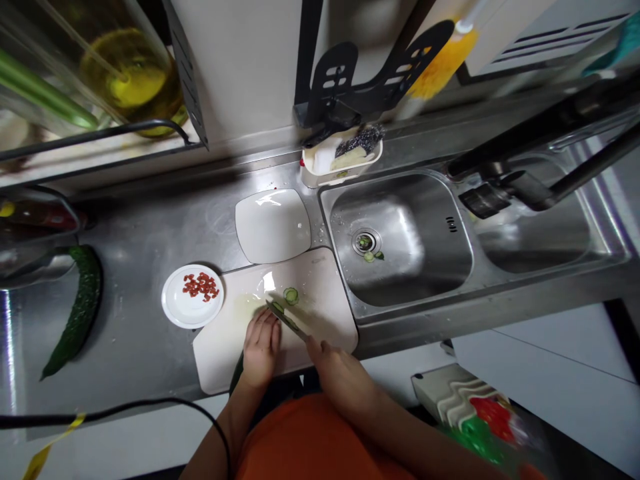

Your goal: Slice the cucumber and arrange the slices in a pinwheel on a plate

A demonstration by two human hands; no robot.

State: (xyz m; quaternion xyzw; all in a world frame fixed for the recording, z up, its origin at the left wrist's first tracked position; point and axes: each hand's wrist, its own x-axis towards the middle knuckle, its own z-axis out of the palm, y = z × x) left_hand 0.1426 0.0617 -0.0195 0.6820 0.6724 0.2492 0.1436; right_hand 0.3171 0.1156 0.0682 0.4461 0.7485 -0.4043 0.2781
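Observation:
My right hand (337, 370) grips a knife (289, 322), its blade slanting up and left across the white cutting board (320, 287). Curled fingers of my left hand (261, 340) press on a cucumber (237, 375), which is mostly hidden beneath the hand; its dark green end shows below the wrist side. The blade is right beside those fingertips. Thin round cucumber slices (291, 296) lie on the board just beyond the knife, where the surface is wet. At the board's left edge is a small white plate (173, 303) with chopped red pieces (201, 287).
A squarish white plate (273, 227) sits behind the board. To the right is a steel sink (410, 267) with cucumber bits near its drain. Another cucumber (75, 320) rests at far left. A dark faucet (530, 190) reaches over the basins, and a black cable (150, 402) crosses lower left.

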